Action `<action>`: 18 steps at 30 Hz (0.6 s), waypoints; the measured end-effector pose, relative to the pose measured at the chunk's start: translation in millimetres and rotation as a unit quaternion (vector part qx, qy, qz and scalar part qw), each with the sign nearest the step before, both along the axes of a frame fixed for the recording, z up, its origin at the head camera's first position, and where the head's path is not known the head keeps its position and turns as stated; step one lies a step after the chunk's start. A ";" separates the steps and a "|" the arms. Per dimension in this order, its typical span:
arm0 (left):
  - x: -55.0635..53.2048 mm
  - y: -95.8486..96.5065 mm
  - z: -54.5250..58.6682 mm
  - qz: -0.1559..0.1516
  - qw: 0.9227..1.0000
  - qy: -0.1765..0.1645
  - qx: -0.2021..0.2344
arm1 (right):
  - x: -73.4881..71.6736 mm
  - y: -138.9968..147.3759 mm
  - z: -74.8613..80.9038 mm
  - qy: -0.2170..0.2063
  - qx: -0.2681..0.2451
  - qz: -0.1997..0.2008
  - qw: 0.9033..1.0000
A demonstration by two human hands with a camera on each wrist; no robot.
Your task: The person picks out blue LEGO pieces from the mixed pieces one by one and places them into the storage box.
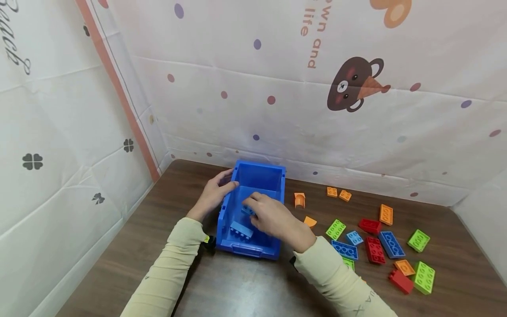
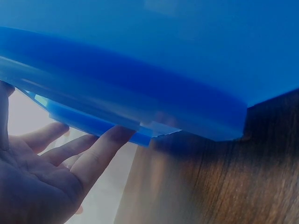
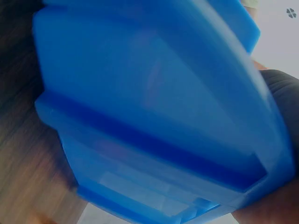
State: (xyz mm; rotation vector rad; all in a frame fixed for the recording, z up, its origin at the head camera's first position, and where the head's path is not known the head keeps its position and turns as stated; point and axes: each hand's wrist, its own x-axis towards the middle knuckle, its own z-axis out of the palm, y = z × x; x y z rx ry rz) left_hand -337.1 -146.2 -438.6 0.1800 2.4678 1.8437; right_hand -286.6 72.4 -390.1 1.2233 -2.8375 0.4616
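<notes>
My spread left hand (image 1: 212, 195) touches the blue plastic bin (image 1: 259, 177). Inside, my right hand (image 1: 275, 218) pinches one studded blue brick (image 1: 247, 210), another (image 1: 241, 230) at seven o'clock.

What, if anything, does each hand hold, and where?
Left hand: the blue plastic open-topped bin, by its left rim. Right hand: apparently a blue studded plastic brick; exact grip hidden.

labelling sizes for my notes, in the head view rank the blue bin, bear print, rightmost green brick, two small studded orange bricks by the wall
1. Blue bin
2. Bear print
3. Rightmost green brick
4. Two studded orange bricks: too alike to rank
</notes>
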 end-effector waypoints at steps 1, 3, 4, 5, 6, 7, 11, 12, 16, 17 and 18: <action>-0.3 -0.2 -0.7 0.000 1.000 0.001 0.000 | -1.0 -0.3 0.5 -0.005 0.003 0.002 1.000; -0.9 -0.5 -1.7 -0.001 1.000 0.005 0.001 | -3.4 -1.0 1.3 -0.015 0.011 0.004 1.000; -0.8 -0.7 -1.9 -0.002 1.000 0.006 0.001 | -4.6 -1.4 1.7 -0.019 0.014 0.005 1.000; -1.0 -0.8 -2.4 -0.003 1.000 0.007 0.001 | -5.7 -1.9 1.6 -0.020 0.018 0.006 1.000; -0.9 -0.8 -2.5 -0.003 1.000 0.009 0.002 | -6.7 -2.3 1.8 -0.022 0.023 0.006 0.999; -0.7 -0.9 -2.2 -0.004 1.000 0.010 0.002 | -7.6 -2.8 2.1 -0.024 0.029 0.006 0.999; 0.2 -0.7 -1.0 -0.005 1.000 0.009 0.002 | -10.3 -4.7 3.0 -0.022 0.049 0.011 0.998; 0.5 -0.5 -0.5 -0.004 1.000 0.008 0.002 | -10.8 -5.0 3.1 -0.023 0.054 0.012 0.998; 0.6 -0.4 -0.7 -0.004 1.000 0.009 0.000 | -13.6 -6.0 2.8 -0.024 0.068 0.023 0.997; 0.3 -0.2 -1.1 -0.004 1.000 0.010 -0.001 | -14.4 -6.1 2.5 -0.024 0.073 0.025 0.997; 0.2 -0.3 -1.4 -0.004 1.000 0.010 -0.002 | -15.1 -6.3 2.3 -0.025 0.078 0.026 0.996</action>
